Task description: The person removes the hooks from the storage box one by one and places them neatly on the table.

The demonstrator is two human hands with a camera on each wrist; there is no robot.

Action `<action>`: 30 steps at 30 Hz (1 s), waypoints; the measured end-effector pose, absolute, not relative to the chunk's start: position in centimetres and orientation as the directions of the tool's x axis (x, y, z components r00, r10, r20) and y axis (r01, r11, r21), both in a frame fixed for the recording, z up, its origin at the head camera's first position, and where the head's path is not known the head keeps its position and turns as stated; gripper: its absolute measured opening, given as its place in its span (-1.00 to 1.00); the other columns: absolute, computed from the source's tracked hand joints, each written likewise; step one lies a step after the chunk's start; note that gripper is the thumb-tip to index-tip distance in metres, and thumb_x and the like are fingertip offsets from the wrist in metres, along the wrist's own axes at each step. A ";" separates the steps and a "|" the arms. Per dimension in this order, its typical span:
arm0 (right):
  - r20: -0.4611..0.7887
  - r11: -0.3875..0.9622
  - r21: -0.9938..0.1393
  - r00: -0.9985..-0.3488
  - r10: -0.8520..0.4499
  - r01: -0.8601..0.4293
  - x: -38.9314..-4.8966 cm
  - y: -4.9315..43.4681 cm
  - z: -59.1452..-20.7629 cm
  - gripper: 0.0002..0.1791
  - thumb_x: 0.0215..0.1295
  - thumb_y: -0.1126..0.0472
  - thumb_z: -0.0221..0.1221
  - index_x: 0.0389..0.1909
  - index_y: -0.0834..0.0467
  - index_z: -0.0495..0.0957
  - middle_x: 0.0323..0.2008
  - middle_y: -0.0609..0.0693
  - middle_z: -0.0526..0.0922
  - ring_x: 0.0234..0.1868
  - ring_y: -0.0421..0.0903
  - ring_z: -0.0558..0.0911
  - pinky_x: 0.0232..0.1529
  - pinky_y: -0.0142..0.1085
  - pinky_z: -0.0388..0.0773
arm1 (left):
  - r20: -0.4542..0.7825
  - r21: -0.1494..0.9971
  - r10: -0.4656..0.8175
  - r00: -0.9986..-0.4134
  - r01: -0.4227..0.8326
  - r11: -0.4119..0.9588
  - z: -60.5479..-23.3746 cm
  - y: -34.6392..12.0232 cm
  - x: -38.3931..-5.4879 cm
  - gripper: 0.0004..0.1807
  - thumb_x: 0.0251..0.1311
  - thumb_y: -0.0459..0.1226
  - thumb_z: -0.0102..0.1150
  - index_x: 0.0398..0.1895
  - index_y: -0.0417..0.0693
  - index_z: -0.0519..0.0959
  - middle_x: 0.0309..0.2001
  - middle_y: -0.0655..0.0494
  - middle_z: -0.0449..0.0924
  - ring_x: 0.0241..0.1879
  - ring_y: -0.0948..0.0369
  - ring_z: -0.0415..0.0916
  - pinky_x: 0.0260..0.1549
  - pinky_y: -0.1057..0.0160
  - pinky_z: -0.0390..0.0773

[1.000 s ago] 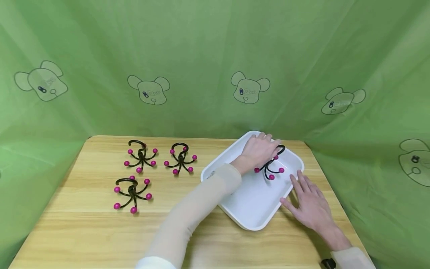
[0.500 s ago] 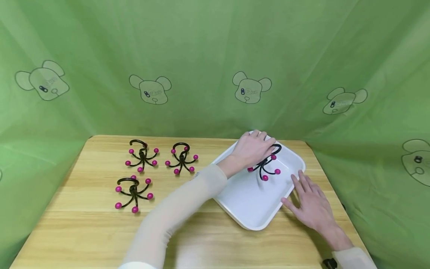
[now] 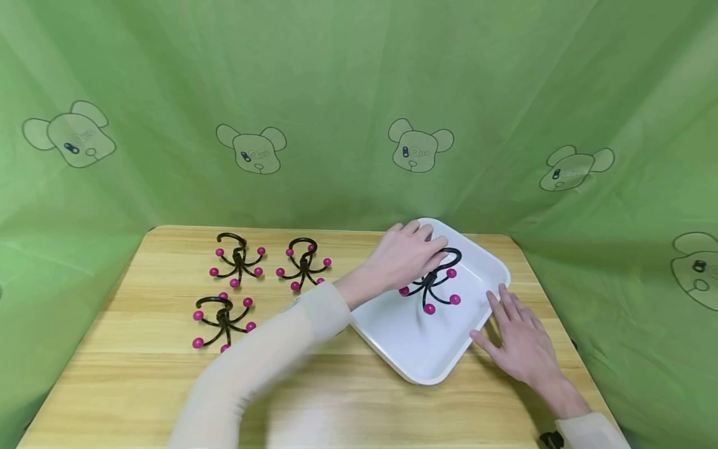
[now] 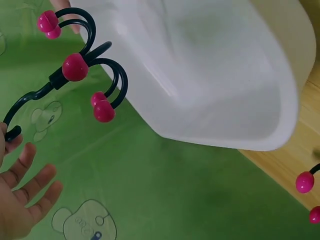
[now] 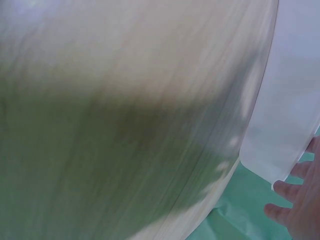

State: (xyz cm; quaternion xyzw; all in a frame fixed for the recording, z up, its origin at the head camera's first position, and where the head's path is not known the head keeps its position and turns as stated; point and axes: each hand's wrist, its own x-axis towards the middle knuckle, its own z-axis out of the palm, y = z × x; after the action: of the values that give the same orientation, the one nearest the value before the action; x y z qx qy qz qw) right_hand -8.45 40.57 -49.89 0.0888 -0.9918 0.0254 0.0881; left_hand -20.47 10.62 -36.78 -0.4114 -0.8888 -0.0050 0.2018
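Note:
In the head view my left hand (image 3: 408,254) is over the white tray (image 3: 429,352). It pinches the curved top of a black multi-arm hanger hook (image 3: 429,282) with pink ball tips. The left wrist view has that hanger hook (image 4: 59,77) dangling beside the tray's inner wall, its hook end between thumb and finger while the other fingers of the left hand (image 4: 27,200) are spread. My right hand (image 3: 524,343) lies along the tray's right side, fingers extended and fingertips at the rim. In the right wrist view its fingers (image 5: 287,191) are against the white wall.
Several like hanger hooks stand on the wooden table's left side: one at the back left (image 3: 238,259), one at the back middle (image 3: 305,263) and one nearer the front (image 3: 223,319). A green curtain (image 3: 336,75) printed with bear heads encloses the back and sides.
My left hand has moved left and slightly toward the front over the tray, carrying the hanger hook with it. The right hand has stayed at the tray's rim.

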 end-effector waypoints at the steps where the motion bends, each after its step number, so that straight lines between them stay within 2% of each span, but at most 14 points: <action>1: 0.178 0.983 -0.036 -0.969 -0.170 -0.179 -8.4 40.6 -49.9 0.08 0.42 -0.40 0.12 0.69 0.20 0.02 0.69 0.34 -0.04 0.59 0.46 0.19 0.52 0.38 0.16 | 0.365 -0.151 0.732 -0.575 0.739 0.656 -36.7 10.2 -20.3 -0.62 0.68 0.11 -0.25 0.19 0.31 0.56 0.01 0.25 0.67 -0.01 0.22 0.60 -0.11 0.28 0.66; 8: 0.178 0.983 -0.041 -0.970 -0.167 -0.176 -8.5 40.5 -49.9 0.08 0.41 -0.42 0.12 0.68 0.19 0.05 0.69 0.34 -0.01 0.60 0.44 0.19 0.52 0.37 0.18 | 0.367 -0.062 0.741 -0.562 0.780 0.622 -36.5 7.2 -19.8 -0.64 0.67 0.10 -0.20 0.08 0.25 0.59 -0.09 0.23 0.62 -0.08 0.21 0.56 -0.13 0.27 0.62; 13: 0.184 0.981 -0.049 -0.967 -0.176 -0.188 -8.5 40.6 -49.9 0.08 0.42 -0.40 0.11 0.69 0.19 0.02 0.69 0.34 -0.03 0.62 0.44 0.15 0.51 0.39 0.17 | 0.389 -0.019 0.730 -0.562 0.788 0.616 -36.3 4.8 -19.4 -0.67 0.65 0.08 -0.13 0.05 0.22 0.61 -0.08 0.21 0.64 -0.07 0.19 0.57 -0.08 0.24 0.63; 23: 0.183 0.979 -0.056 -0.966 -0.181 -0.194 -8.7 40.6 -50.1 0.08 0.43 -0.37 0.14 0.70 0.18 -0.01 0.69 0.34 -0.03 0.62 0.44 0.15 0.51 0.38 0.17 | 0.440 -0.011 0.703 -0.559 0.780 0.626 -35.8 -0.1 -18.2 -0.73 0.61 0.04 0.01 -0.01 0.18 0.64 -0.06 0.16 0.70 -0.08 0.16 0.60 -0.07 0.21 0.66; 30: 0.187 0.979 -0.058 -0.965 -0.181 -0.195 -8.6 40.6 -50.2 0.07 0.43 -0.37 0.14 0.68 0.21 0.02 0.68 0.36 -0.02 0.61 0.45 0.15 0.51 0.39 0.15 | 0.495 -0.021 0.694 -0.524 0.791 0.612 -36.2 -2.7 -17.3 -0.77 0.56 0.00 0.11 -0.05 0.14 0.67 -0.14 0.15 0.70 -0.13 0.14 0.62 -0.10 0.20 0.68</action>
State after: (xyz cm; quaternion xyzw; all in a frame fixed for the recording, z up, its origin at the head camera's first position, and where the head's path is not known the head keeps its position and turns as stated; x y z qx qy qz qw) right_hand -8.61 40.63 -50.22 0.0948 -0.9906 0.0381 0.0910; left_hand -17.32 -2.74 -36.22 -0.4281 -0.8667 -0.1037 0.2341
